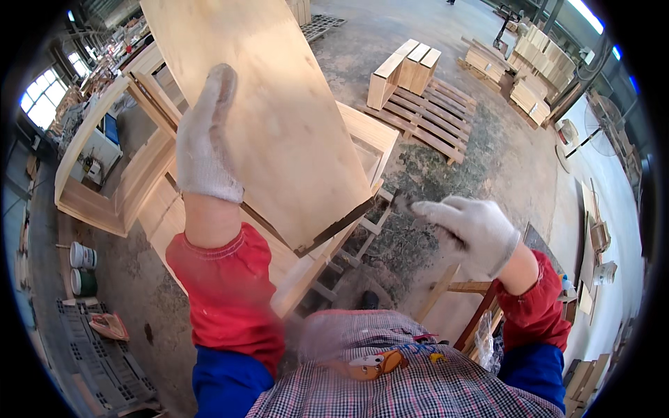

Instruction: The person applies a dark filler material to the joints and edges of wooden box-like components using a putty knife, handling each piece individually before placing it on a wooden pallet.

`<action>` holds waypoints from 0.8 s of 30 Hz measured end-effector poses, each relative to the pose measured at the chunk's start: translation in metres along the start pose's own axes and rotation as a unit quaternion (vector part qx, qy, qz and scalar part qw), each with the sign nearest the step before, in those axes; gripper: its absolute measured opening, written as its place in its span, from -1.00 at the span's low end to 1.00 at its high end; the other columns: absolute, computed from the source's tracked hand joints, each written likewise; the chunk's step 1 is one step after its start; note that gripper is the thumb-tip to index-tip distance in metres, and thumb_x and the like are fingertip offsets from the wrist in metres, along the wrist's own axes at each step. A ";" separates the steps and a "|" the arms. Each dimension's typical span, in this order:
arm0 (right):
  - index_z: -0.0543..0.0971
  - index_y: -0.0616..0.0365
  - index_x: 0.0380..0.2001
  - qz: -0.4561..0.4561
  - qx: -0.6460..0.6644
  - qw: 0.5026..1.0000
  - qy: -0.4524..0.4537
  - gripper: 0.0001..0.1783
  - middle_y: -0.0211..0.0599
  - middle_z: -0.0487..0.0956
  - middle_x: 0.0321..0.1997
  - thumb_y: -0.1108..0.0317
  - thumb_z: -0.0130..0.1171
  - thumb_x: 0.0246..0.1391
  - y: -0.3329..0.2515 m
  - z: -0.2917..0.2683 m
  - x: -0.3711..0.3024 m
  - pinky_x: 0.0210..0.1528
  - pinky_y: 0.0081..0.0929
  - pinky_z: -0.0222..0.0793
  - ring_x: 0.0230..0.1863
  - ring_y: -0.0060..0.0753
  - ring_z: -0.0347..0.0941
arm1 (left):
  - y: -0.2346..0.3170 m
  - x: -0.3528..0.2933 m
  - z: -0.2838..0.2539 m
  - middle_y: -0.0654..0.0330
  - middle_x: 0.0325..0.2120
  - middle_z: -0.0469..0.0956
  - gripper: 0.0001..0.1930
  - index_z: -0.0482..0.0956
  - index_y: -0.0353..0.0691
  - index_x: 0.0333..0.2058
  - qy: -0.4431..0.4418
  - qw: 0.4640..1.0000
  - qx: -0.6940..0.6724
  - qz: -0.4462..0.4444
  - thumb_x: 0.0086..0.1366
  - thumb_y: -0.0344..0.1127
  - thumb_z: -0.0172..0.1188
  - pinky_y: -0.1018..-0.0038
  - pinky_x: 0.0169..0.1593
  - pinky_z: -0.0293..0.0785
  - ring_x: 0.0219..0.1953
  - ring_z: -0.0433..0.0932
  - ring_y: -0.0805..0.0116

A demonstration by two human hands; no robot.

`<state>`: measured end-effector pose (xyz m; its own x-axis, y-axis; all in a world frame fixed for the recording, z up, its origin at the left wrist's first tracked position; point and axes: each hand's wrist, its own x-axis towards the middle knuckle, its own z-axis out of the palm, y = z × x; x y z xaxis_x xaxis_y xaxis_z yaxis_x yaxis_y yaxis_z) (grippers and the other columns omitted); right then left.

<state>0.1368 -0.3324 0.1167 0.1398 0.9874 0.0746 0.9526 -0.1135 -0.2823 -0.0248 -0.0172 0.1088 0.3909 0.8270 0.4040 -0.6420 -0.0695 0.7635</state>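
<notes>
Wooden board [279,118] cut off by the upper edge; right hand [479,231] somewhat blurred, its grip seemingly hidden

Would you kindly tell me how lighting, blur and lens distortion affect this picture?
In the head view, straight edges bend and the corners go black; in the same view, the window at left and the ceiling light at upper right glare white; also in the head view, the right hand looks slightly smeared, perhaps by motion, and haze softens part of the checked garment.

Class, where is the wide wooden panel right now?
In the head view, the wide wooden panel slants just left of centre, upper half, with the gloved left hand at its left edge and a slatted pallet farther right.
</notes>
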 end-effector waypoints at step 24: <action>0.37 0.27 0.37 0.071 0.664 0.664 -0.338 -0.42 -0.36 0.55 -0.37 0.41 0.15 0.32 0.025 0.063 0.020 -0.50 -0.63 0.30 -0.50 -0.64 0.38 | 0.024 -0.053 -0.100 -0.02 0.26 0.46 -0.55 0.47 -0.43 0.22 -0.153 0.988 0.021 0.024 0.54 -0.21 0.01 0.03 0.48 0.21 0.35 0.40 0.11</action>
<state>0.1468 -0.3081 0.0509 -0.3771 0.8522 -0.3626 -0.1974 -0.4565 -0.8676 -0.1270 -0.0073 0.0556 0.5457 0.6158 0.5683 -0.6392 -0.1327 0.7575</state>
